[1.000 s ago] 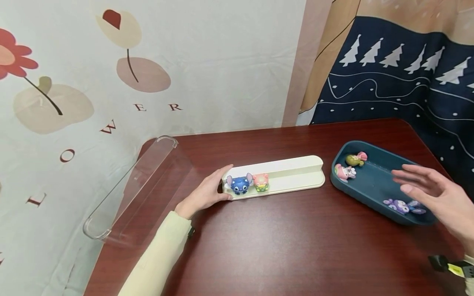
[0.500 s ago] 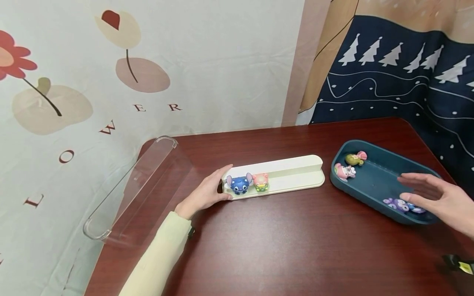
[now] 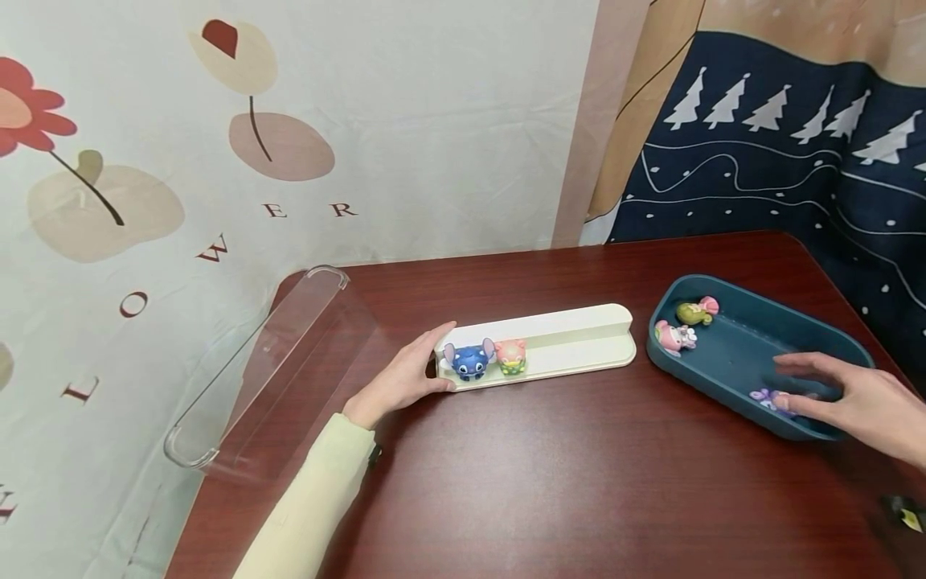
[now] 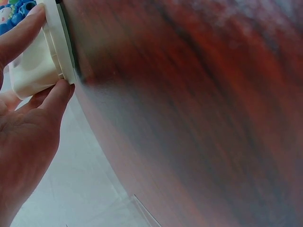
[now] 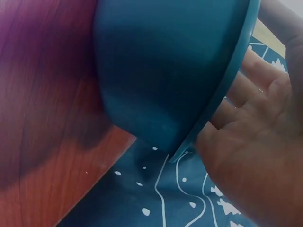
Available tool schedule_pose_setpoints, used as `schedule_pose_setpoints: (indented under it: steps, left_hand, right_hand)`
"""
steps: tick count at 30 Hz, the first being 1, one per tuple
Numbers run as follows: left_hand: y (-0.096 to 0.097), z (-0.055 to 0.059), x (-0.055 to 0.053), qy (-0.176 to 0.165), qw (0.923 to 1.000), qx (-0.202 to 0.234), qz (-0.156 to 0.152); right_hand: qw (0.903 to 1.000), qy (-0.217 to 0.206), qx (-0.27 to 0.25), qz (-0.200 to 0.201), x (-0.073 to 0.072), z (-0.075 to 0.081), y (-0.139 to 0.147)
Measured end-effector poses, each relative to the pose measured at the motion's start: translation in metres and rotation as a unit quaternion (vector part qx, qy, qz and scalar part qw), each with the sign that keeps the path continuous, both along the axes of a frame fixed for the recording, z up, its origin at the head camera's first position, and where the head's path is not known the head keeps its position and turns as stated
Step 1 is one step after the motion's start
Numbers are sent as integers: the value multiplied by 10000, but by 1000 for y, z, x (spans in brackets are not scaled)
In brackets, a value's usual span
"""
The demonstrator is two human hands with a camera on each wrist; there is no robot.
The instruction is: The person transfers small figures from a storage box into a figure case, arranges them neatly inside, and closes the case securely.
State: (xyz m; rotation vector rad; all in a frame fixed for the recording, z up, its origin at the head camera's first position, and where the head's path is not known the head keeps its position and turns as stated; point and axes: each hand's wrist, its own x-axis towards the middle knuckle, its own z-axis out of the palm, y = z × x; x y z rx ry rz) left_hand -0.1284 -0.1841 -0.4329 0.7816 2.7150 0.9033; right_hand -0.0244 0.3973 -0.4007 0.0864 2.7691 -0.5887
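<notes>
My left hand [image 3: 401,376] grips the left end of a cream display stand [image 3: 571,354], thumb in front and fingers behind. The left wrist view shows that hand [image 4: 33,127] with its thumb and fingertips on the stand's end [image 4: 35,71]. On the stand sit a blue big-eared figurine [image 3: 470,360] and, beside it, a pink and green figurine [image 3: 510,356]. Over the right part of a teal bin [image 3: 738,346], my right hand [image 3: 861,402] reaches in with thumb and fingers apart. Beneath it lies a purple figurine [image 3: 768,399], partly hidden by the thumb.
A yellow-green figurine [image 3: 697,311] and a pink and white figurine [image 3: 676,338] lie at the bin's left end. A clear plastic cover [image 3: 268,378] stands at the table's left. Behind the reddish-brown table [image 3: 535,482] hang a floral cloth [image 3: 434,121] and a navy cloth [image 3: 767,177].
My right hand has lowered into the teal bin over the purple figurine, its thumb and fingers coming around it. The left hand and the stand have stayed in place.
</notes>
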Motion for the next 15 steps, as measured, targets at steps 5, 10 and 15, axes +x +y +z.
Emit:
schedule_pose_setpoints:
  steps: [5, 10, 15]
  left_hand:
    - [0, 0, 0, -9, 10000, -17, 22]
    - [0, 0, 1, -7, 10000, -46, 36]
    - [0, 1, 2, -18, 10000, -85, 46]
  right_hand:
    - [9985, -10, 238, 487, -4, -3, 4]
    - [9957, 7, 395, 838, -7, -5, 4]
    - [9932, -119, 542, 1028, -9, -1, 2]
